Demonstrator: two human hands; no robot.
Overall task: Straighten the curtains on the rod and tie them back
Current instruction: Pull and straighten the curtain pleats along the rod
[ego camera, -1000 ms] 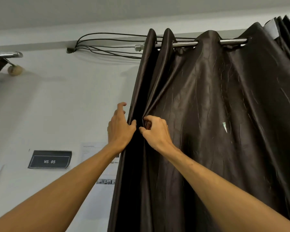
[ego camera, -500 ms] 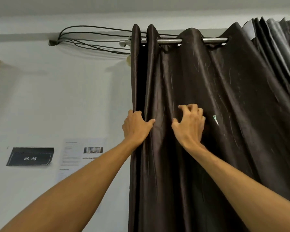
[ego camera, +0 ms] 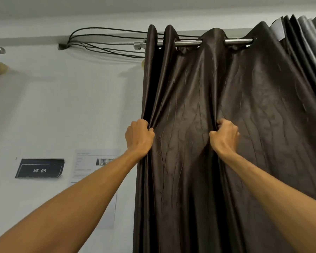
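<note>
Against a pale wall (ego camera: 80, 106) with a "WS 05" sign (ego camera: 39, 170), the dark brown curtain (ego camera: 244, 125) hangs from a metal rod (ego camera: 188, 42) (black cables (ego camera: 106, 41) run beside it). Left hand (ego camera: 139, 137) clenches its edge; right hand (ego camera: 225, 136) grips a fold, well apart.

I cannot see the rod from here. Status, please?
Both hands shut on curtain: left hand at its edge, right hand further in. Rod partly bare. No tie-back seen.
</note>
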